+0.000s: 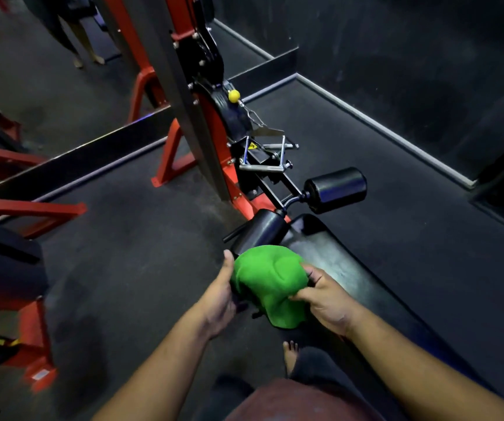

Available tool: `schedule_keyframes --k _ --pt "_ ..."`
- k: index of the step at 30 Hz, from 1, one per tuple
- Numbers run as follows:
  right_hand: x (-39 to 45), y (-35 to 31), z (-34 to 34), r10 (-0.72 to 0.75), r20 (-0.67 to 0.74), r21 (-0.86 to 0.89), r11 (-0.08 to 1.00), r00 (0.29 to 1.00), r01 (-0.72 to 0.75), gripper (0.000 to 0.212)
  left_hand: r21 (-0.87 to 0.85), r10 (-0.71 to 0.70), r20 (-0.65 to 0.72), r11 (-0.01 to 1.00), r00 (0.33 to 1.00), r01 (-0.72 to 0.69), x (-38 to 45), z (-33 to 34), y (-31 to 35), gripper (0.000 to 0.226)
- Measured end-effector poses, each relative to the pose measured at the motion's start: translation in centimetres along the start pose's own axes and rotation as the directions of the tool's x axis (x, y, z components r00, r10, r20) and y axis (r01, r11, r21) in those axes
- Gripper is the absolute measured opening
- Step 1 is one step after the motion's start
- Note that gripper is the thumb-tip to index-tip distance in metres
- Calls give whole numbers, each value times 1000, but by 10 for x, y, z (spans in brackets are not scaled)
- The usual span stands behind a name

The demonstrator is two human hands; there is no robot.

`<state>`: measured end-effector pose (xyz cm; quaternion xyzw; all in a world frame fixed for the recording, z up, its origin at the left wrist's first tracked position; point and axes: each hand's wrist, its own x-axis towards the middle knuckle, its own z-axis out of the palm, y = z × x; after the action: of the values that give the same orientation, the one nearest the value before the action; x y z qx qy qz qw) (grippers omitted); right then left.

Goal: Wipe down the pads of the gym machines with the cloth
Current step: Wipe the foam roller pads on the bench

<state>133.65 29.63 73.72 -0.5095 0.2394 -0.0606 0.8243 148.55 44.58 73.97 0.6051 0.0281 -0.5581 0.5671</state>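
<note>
Both hands — left hand (218, 294), right hand (328, 302) — grip clamped on green cloth (270, 284) over black seat pad (344, 265), dark rubber floor (141, 238).

cloth (267, 284) between both hands, draped over near roller pad (261, 230), bench pad (341, 268) right, second roller (335, 189) behind

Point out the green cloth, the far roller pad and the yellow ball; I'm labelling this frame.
green cloth (270, 281): head view, middle of the bunched fabric.
far roller pad (337, 189): head view, its curved side.
yellow ball (234, 95): head view, centre of the ball.
</note>
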Motion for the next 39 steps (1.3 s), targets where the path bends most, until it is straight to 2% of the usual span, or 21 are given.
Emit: schedule_keyframes --k 2,5,6,8,9,12,14,15,17,18,20,21,22,23,25,27,30,33,36,37,39 --pt "5 -10 6 8 60 -88 996 998 -3 45 -40 -86 65 995 994 88 9 -10 18 78" --pt "16 -11 14 10 17 -116 993 1000 -8 40 -82 -106 146 990 984 118 18 -25 46 53" --pt "23 -7 22 20 -24 -69 997 1000 -22 42 -69 -84 185 993 979 99 25 -38 57 46" --pt "23 -3 17 108 32 95 989 994 -111 65 -54 29 186 998 982 -19 32 -40 62 26" --pt "24 -2 23 161 34 171 971 986 -164 74 11 75 203 997 976 -78 34 -45 66 18" --pt "34 16 71 253 -191 206 955 949 -213 57 281 132 391 925 911 -255 36 -75 80 22" --pt "48 31 103 194 -369 213 970 909 -120 45 416 195 455 816 869 -401 44 -98 86 19" --pt "55 40 116 127 -460 175 983 879 -51 40 477 245 439 752 865 -455 52 -109 87 14" --pt "67 55 134 -17 -635 20 999 773 39 26 597 323 355 643 877 -479 64 -130 87 29" --pt "72 62 139 -80 -714 -76 996 696 37 21 672 357 310 574 881 -468 69 -139 85 41" --pt "79 75 148 -199 -819 -243 970 538 -11 16 817 456 280 348 845 -459 70 -147 78 59" --pt "82 79 150 -257 -859 -308 950 443 -47 23 846 501 296 259 813 -467 70 -148 76 62" --pt "84 82 151 -295 -885 -347 933 359 -90 31 838 512 322 236 796 -491 73 -147 75 61" --pt "85 86 151 -329 -892 -374 922 310 -100 35 798 489 359 281 795 -533 75 -146 75 55" --pt "88 88 150 -306 -891 -322 947 335 8 30 651 409 415 491 813 -579 89 -146 72 35" --pt "96 93 140 -206 -907 -175 978 367 117 29 577 328 400 636 856 -513 108 -145 65 37" --pt "117 103 108 -148 -944 -122 987 296 105 49 600 301 379 640 875 -480 138 -137 60 51" --pt "155 110 73 -181 -943 -175 983 279 48 42 615 319 328 642 889 -457 181 -121 56 61" --pt "209 116 33 -318 -920 -350 930 227 -114 41 672 306 258 625 917 -397 244 -104 50 63" --pt "230 121 18 -354 -901 -405 893 251 -195 53 681 287 221 639 932 -358 270 -99 45 63" --pt "266 131 1 -310 -856 -473 793 414 -384 76 711 253 138 648 957 -274 314 -97 37 69"
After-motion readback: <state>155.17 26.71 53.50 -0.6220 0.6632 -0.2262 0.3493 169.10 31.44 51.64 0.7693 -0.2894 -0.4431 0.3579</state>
